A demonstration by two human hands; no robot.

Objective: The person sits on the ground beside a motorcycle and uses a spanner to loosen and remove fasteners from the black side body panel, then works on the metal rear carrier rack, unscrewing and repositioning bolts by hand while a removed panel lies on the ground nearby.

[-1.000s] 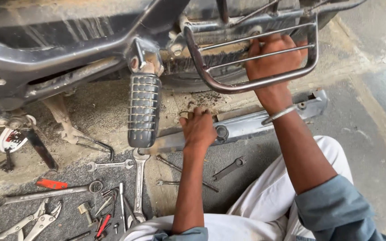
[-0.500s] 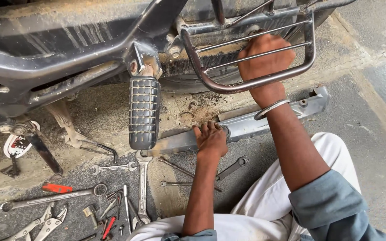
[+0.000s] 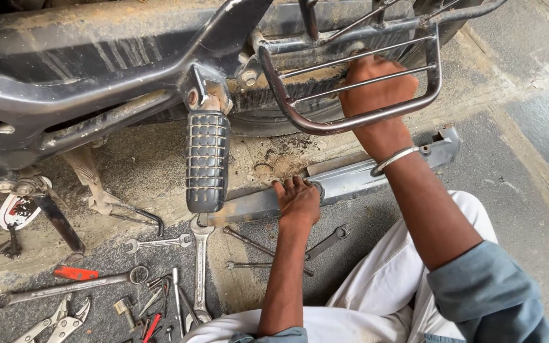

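Down on the ground, the left hand (image 3: 300,202) lay palm-down on a long grey metal bar (image 3: 351,181) that stretched from the lower middle up toward the right; its fingers were bent over the bar's far edge, resting there rather than closed tight around it. The bar ran out on both sides of that hand, its right end lying near the edge of the paving. Farther off and to the right, the right hand (image 3: 376,95) reached up behind the bent tube guard (image 3: 351,121) of the motorcycle, its fingers curled toward the wire rails; whether it truly gripped a rail or only pressed against it could not be told. A metal bangle (image 3: 394,160) sat on that wrist, just above the bar. Left of the left hand, the ribbed rubber footrest (image 3: 207,159) hung down, its lower end just beside the bar's left end. Nearer, on the dusty ground, lay loose spanners (image 3: 199,267), a red-handled tool (image 3: 76,274) and a pair of locking pliers (image 3: 58,321), all well apart from both hands.
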